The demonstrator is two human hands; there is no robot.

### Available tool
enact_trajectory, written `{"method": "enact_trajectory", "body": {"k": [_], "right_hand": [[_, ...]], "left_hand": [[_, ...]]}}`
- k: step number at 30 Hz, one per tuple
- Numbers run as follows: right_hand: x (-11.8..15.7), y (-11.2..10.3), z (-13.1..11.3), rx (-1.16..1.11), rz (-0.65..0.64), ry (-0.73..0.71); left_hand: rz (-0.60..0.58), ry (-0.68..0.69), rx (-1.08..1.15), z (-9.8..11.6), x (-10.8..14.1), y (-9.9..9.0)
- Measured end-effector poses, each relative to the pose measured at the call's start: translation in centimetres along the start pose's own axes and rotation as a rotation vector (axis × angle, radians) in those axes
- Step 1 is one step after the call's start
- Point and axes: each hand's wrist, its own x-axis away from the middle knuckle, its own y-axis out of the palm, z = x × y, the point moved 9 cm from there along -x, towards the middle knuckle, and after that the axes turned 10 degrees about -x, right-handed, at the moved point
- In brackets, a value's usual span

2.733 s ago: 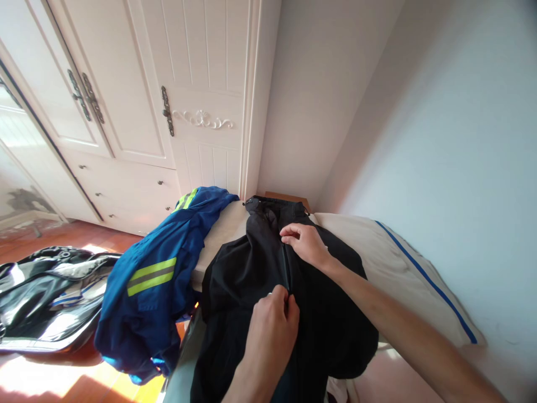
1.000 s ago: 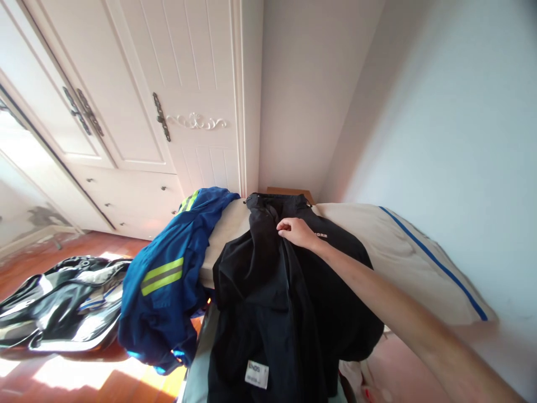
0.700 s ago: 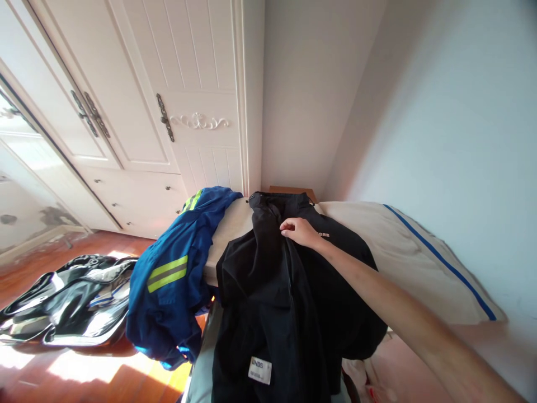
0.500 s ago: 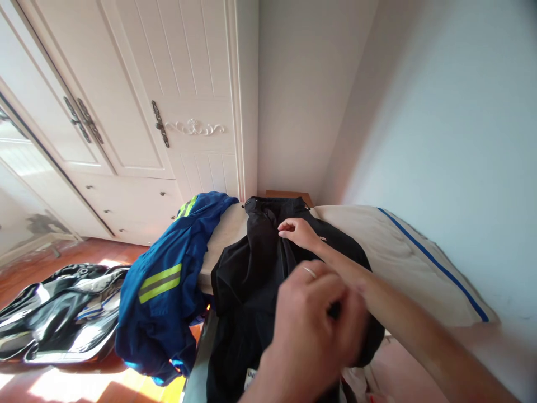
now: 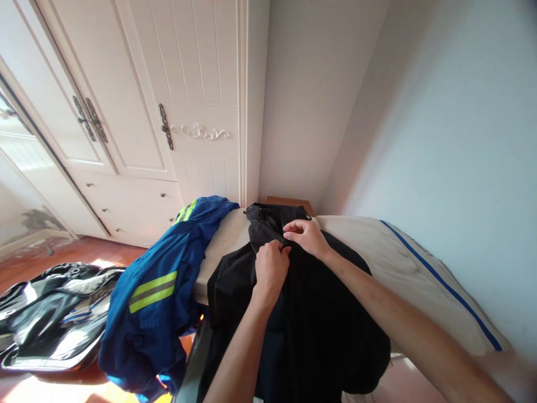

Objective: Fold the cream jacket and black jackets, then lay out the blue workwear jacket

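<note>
A black jacket (image 5: 327, 302) lies spread over the edge of a bed, its collar toward the cabinet. My left hand (image 5: 272, 266) pinches the jacket's front edge near the upper chest, fingers closed on the fabric. Just above and to the right, my right hand (image 5: 306, 236) has thumb and fingertips closed on the front edge below the collar. The small part between the fingertips is too small to make out. Left of the jacket, a blue garment (image 5: 146, 280) with yellow-and-grey reflective bands hangs over the bed's side.
A cream cabinet (image 5: 201, 84) with dark metal handles stands behind. An open suitcase (image 5: 54, 319) with items in it lies on the wooden floor at left. The beige bedding (image 5: 361, 235) with a blue stripe reaches toward the wall at right.
My left hand has moved up and away from the camera, from the near foreground to the jacket's front. My right hand stays near the collar, slightly further right. The view has shifted a little.
</note>
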Motion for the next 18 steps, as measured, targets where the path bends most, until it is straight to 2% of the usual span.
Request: {"method": "enact_trajectory", "body": {"k": [7, 18], "right_hand": [[-5.0, -1.0, 3.1, 0.140, 0.061, -0.011], [-13.9, -3.7, 6.9, 0.251, 0.231, 0.001]], "left_hand": [[0.049, 0.012, 0.119, 0.7, 1.8, 0.3], [0.017, 0.001, 0.071, 1.2, 2.5, 1.0]]}}
